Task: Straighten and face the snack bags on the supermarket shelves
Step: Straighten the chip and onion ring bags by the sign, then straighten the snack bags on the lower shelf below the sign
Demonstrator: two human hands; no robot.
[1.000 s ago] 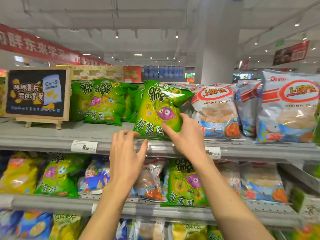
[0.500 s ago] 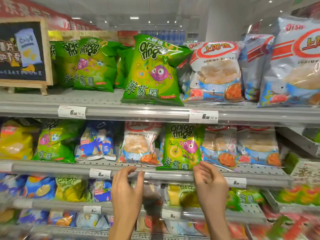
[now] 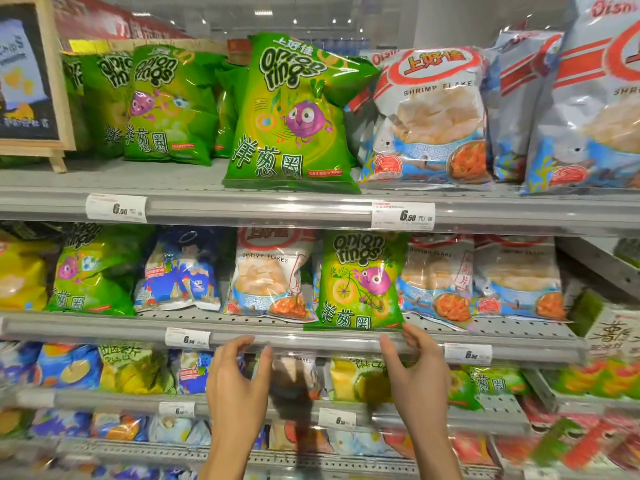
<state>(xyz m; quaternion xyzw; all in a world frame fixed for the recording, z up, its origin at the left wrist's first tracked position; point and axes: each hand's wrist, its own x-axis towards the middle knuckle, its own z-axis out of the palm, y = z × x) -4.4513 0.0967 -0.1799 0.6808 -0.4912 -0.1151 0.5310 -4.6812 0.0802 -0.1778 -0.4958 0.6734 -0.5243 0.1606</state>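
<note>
A green onion rings bag (image 3: 289, 116) stands upright at the front of the top shelf (image 3: 242, 209), facing out. On the second shelf (image 3: 311, 337) another green onion rings bag (image 3: 360, 282) stands among white shrimp flakes bags (image 3: 273, 275), its bottom edge hanging over the shelf lip. My right hand (image 3: 415, 372) is just below that bag's lower right corner, fingers spread, fingertips at the shelf rail. My left hand (image 3: 239, 382) is open in front of the rail, lower left of the bag, holding nothing.
More onion rings bags (image 3: 166, 105) and shrimp flakes bags (image 3: 433, 119) fill the top shelf, with a wooden chalkboard sign (image 3: 31, 77) at far left. Blue (image 3: 180, 271) and yellow (image 3: 20, 275) bags sit on the second shelf. Lower shelves hold several mixed bags.
Both hands came down from the top-shelf onion rings bag, which now stands alone, to the second shelf rail. Since half a second ago they have barely moved; the view shifted slightly.
</note>
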